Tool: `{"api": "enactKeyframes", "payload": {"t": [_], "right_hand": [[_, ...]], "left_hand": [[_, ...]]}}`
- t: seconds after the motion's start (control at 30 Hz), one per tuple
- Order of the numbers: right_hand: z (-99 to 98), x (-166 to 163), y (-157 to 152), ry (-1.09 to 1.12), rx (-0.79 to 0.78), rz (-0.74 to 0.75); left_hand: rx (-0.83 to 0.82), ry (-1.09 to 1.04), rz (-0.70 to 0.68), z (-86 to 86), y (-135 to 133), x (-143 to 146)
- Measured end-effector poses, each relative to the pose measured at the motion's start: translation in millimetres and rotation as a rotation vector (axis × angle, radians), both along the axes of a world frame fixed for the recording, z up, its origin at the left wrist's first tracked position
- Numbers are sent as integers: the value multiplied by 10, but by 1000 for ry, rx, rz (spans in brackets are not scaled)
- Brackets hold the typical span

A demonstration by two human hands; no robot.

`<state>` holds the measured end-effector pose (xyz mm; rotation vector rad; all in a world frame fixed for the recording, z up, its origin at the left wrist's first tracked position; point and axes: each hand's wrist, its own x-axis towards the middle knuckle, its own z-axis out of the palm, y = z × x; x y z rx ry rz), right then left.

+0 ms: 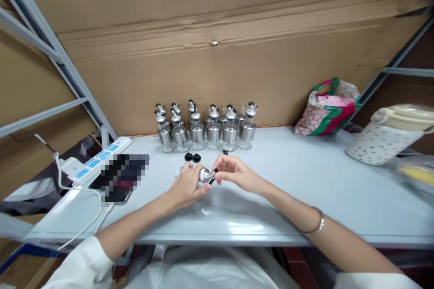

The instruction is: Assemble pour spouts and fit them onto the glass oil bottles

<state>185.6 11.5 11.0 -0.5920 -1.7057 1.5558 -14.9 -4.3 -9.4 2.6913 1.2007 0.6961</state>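
My left hand [187, 186] is closed around a silver-coloured pourer top [204, 175], tilted with its spout toward the right. With thumb and fingertips, my right hand [233, 173] pinches the small black flip cap [214, 176] at the spout's end. Just beyond my hands, two black round stoppers [192, 157] lie on the table, and a small black piece [225, 152] lies to their right. Behind them stand several glass bottles with steel sleeves [213, 132], many fitted with the same kind of pourer top.
On the left lie a white power strip [101, 157], cables and a blurred-out dark device [120, 176]. A patterned bag [327, 107] and a spotted jug [379, 137] stand at the right. Cardboard [169, 72] backs the grey table [288, 180], between metal shelf posts.
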Motion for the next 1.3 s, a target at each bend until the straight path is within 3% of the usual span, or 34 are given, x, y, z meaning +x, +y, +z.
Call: {"api": "enactKeyframes", "payload": {"t": [0.23,0.37,0.5,0.63,0.73,0.87,1.0,1.13,1.23,1.3], "right_hand": [[-63,-68,61,99,10,-48],[-15,-20,94,99,118,-196],[7,24,130,133,185,-420],[21,30,141,249,97,-521],[58,31,134,315,34,-492],[103,44,135,328,45,-490],[101,73,163,320,112,-526],[86,103,200,320,224,-681],[106,120,195,346,315,-763],[132,128,168,354,363,-770]], "left_hand": [[48,147,78,134,-16,5],[198,118,81,416,143,-27],[373,112,203,1023,642,43],[218,331,199,1551,1358,258],[-1,569,129,1676,1823,469],[-133,695,85,1621,2165,705],[-134,696,86,1706,2237,729],[-86,630,82,2117,2155,498],[114,386,70,2438,1964,279],[197,174,20,2536,1768,184]]}}
